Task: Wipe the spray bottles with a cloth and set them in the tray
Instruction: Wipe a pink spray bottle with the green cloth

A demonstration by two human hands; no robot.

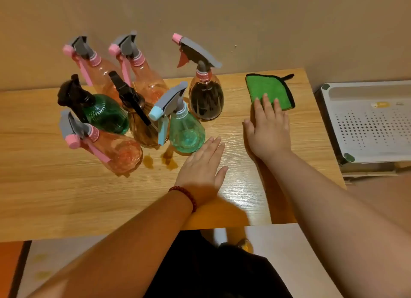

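Note:
Several spray bottles stand grouped on the left of the wooden table (44,186). Nearest is a teal bottle (186,134) with a light blue nozzle. A dark-filled bottle (206,102) stands behind it, pink ones (120,152) and a green one (104,114) to the left. A folded green cloth (266,87) with black edging lies at the back right. My right hand (268,128) lies flat, its straight fingertips touching the cloth's near edge. My left hand (203,166) is flat and open just right of the teal bottle, holding nothing. A white perforated tray (373,128) sits right of the table.
Small brownish liquid spots (169,158) lie on the table in front of the bottles. A beige wall (222,19) runs close behind the table. The tray stands lower than the table's right edge.

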